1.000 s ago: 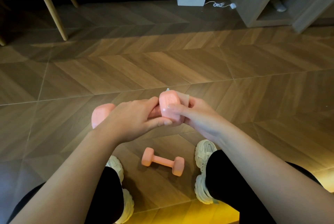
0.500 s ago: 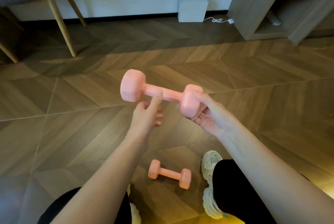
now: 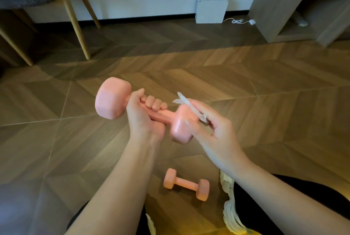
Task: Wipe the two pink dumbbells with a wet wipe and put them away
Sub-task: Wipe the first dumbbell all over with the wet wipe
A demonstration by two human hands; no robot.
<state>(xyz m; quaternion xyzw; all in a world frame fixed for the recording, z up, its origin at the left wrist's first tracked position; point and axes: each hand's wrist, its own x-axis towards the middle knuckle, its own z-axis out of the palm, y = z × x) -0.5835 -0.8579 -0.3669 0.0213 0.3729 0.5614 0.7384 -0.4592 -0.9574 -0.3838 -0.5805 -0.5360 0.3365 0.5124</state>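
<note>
Above the wooden floor (image 3: 246, 83), in front of the person, the left hand (image 3: 141, 115) grips a pink dumbbell (image 3: 113, 100) by its handle. All its fingers are curled tight round the bar, and three fingertips show on the far side of it. The dumbbell is in the air and lies slanted. One head is up and to the left of the hand. The second head is lower and to the right, close to the right hand (image 3: 214, 132).

The right hand is only half closed. Its fingers are rather straight and point up and left, and they pinch a thin white wipe (image 3: 191, 107) folded into a narrow strip. The wipe lies against the upper right side of the lower head, between this head and the fingers. Its free end stands up above the fingertips. The thumb seems to touch the face of the same head, but I cannot tell this surely.

The other dumbbell (image 3: 186, 184) lies flat on the floor below the hands, well apart from them, just beside a pale shoe (image 3: 230, 204) at its right.

Far behind, a white box (image 3: 211, 10) stands at the wall with a white cable (image 3: 237, 21) beside it. A wooden shelf unit (image 3: 274, 3) is at the right, and light chair legs (image 3: 75, 26) are at the left.
</note>
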